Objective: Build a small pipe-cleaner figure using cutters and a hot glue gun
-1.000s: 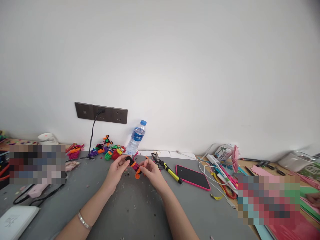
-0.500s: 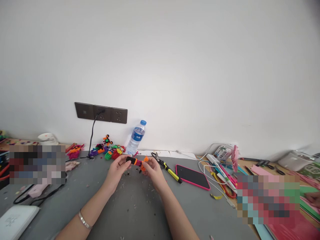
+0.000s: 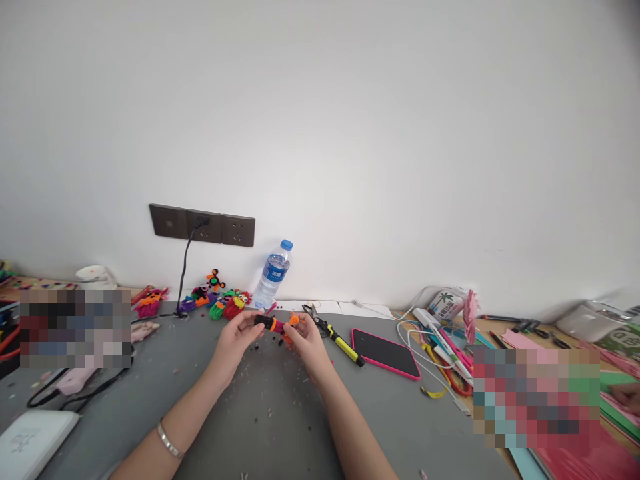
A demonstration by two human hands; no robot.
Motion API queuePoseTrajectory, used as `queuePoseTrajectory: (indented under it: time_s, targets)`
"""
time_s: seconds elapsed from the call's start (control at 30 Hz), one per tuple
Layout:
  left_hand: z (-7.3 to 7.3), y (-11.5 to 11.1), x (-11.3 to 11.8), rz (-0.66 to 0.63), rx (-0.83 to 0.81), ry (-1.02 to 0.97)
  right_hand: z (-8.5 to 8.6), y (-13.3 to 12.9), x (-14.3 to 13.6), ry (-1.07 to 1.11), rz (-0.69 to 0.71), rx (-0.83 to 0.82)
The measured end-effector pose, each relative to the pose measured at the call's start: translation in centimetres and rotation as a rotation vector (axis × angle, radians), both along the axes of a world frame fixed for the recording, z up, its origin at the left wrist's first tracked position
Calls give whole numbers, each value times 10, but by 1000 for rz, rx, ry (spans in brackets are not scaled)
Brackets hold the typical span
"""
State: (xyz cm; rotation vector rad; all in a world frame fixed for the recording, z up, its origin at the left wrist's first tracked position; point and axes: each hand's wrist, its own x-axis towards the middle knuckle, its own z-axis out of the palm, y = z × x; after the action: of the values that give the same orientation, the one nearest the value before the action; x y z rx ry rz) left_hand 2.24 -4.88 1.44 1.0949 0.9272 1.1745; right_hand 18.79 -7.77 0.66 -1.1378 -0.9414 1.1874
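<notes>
Between both hands is a small fuzzy pipe-cleaner figure (image 3: 273, 324), black at its left end, magenta in the middle and orange at the right. My left hand (image 3: 237, 339) pinches the black end between thumb and fingers. On the orange end, my right hand (image 3: 306, 339) has its fingertips closed, hiding part of it. The figure is held just above the grey mat (image 3: 270, 413). Behind the hands stands a tilted water bottle (image 3: 273, 275) against the wall. Pliers with yellow-and-black handles (image 3: 345, 348) lie right of my right hand.
Several finished fuzzy figures (image 3: 236, 305) sit by the wall on the left. A pink-edged tablet (image 3: 385, 353) lies on the right, near white cables (image 3: 407, 337) and pens. A white box (image 3: 35, 437) is at the lower left. Another person's hand (image 3: 627, 397) shows at far right.
The figure has shifted very slightly right, and my right fingers have moved a little over its orange end. Both hands keep their hold.
</notes>
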Motion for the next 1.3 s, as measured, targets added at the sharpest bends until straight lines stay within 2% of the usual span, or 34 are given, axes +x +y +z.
queuePoseTrajectory:
  time_s: [0.3,0.73,0.83,0.97,1.07,1.3]
  targets:
    - [2,0,0,13,-19,-24,10,-5,-1,-33,-29,-1]
    - [1,-1,1,-13,-48,-58,3,-1,2,-28,-36,37]
    - [2,1,1,28,-124,-177,3,0,4,-15,-107,34]
    - [5,9,-1,170,-292,-420,2,1,6,-66,-187,61]
    - [7,13,-3,200,-388,-517,0,0,2,-206,-165,117]
    - [2,12,-5,100,-440,-566,-2,-11,-13,-890,78,410]
